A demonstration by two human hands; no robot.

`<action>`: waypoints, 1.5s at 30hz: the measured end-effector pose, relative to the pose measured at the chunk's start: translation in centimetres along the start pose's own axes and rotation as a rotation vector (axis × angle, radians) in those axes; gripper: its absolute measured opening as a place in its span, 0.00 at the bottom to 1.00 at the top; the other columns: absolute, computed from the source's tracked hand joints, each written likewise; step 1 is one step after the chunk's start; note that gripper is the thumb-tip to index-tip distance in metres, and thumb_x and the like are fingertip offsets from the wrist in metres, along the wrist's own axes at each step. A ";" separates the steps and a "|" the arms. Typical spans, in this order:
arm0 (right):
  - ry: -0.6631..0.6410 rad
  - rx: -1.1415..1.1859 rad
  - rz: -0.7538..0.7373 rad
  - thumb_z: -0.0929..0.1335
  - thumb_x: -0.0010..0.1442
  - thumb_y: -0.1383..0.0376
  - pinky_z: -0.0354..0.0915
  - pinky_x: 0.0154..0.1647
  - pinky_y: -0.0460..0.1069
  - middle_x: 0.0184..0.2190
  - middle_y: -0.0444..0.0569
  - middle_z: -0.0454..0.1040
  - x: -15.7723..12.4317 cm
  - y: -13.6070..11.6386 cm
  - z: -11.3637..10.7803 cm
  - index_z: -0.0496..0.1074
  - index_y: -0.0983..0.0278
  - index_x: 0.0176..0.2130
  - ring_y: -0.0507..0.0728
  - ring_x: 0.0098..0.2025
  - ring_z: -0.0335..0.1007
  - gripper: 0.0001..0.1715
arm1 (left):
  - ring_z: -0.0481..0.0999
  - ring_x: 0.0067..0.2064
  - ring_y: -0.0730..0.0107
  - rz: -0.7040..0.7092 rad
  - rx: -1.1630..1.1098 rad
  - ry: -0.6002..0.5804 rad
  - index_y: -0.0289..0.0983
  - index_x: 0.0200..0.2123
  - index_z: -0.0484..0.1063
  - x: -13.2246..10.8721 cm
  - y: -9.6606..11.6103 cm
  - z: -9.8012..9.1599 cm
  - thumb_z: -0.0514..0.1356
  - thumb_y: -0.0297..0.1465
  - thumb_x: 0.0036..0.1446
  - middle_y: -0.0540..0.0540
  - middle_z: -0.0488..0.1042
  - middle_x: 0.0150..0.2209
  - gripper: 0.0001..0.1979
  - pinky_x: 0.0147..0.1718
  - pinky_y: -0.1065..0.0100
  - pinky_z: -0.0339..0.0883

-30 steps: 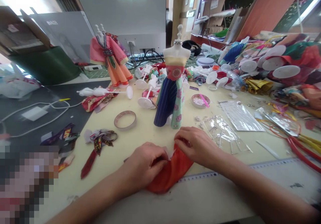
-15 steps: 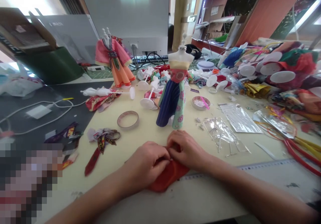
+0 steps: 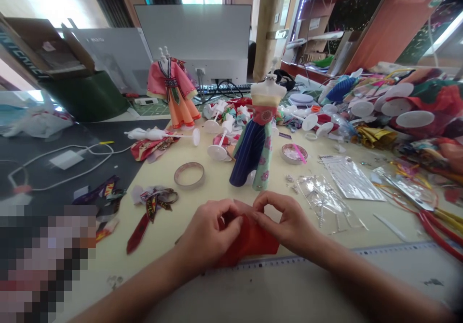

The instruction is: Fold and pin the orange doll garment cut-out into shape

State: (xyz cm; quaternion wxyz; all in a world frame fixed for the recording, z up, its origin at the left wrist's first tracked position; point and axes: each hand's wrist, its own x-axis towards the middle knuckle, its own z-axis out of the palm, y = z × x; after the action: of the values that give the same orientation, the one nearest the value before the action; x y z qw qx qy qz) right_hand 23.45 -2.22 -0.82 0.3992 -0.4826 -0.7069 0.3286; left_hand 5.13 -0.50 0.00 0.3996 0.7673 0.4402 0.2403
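Observation:
A piece of red fabric (image 3: 258, 240) is stretched between my two hands, low over the front of the table. My left hand (image 3: 213, 229) pinches its upper left part between thumb and fingers. At its upper right edge, the thumb and forefinger of my right hand (image 3: 282, 216) are closed on the cloth. Just beyond my hands stands a small mannequin (image 3: 268, 91) in a navy and pale green skirt (image 3: 249, 154) with a red waistband. A ruler (image 3: 285, 261) lies under the near edge of the fabric.
A tape roll (image 3: 189, 174) and fabric scraps (image 3: 154, 204) lie to the left. Right are a small dish (image 3: 292, 153), clear bags of beads (image 3: 325, 202) and red-handled scissors (image 3: 430, 212). Dressed mannequins, one in pink and orange (image 3: 173, 91), and a monitor (image 3: 191, 38) stand behind.
My hands have moved apart, the right one going rightward, and the red fabric is now spread between them. The whole view has shifted slightly.

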 end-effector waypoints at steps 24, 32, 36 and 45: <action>-0.037 0.037 -0.100 0.64 0.56 0.70 0.62 0.33 0.48 0.28 0.45 0.71 -0.3 0.3 0.0 0.67 0.64 0.29 0.52 0.31 0.66 0.04 | 0.54 0.18 0.87 0.154 -0.044 0.060 0.35 0.25 0.64 -0.4 -0.1 0.3 0.55 0.26 0.53 0.47 0.68 0.45 0.06 0.19 0.76 0.54; -0.064 0.071 -0.035 0.64 0.56 0.69 0.63 0.32 0.48 0.27 0.45 0.71 -0.3 0.2 -0.1 0.68 0.65 0.29 0.52 0.30 0.66 0.05 | 0.65 0.27 0.78 0.194 -0.132 0.016 0.35 0.25 0.65 -0.1 0.3 0.5 0.55 0.24 0.52 0.50 0.69 0.30 0.05 0.24 0.76 0.58; -0.130 0.133 0.039 0.64 0.54 0.71 0.64 0.36 0.49 0.30 0.47 0.73 -0.2 0.1 -0.1 0.70 0.66 0.30 0.54 0.34 0.68 0.05 | 0.65 0.27 0.79 0.212 -0.120 0.057 0.35 0.25 0.66 -0.1 0.3 0.5 0.55 0.24 0.53 0.50 0.69 0.31 0.05 0.24 0.77 0.57; -0.008 0.249 0.176 0.66 0.54 0.60 0.63 0.29 0.48 0.27 0.49 0.74 0.1 0.0 0.0 0.69 0.66 0.27 0.54 0.30 0.69 0.10 | 0.58 0.21 0.83 0.077 -0.118 0.121 0.36 0.26 0.65 -0.3 0.0 0.9 0.55 0.28 0.54 0.50 0.69 0.35 0.05 0.19 0.76 0.55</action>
State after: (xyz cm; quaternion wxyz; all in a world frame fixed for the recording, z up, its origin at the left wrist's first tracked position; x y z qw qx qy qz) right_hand 23.39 -2.11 -0.77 0.4227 -0.4880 -0.6174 0.4494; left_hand 5.64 -1.10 -0.47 0.4073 0.7428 0.4186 0.3273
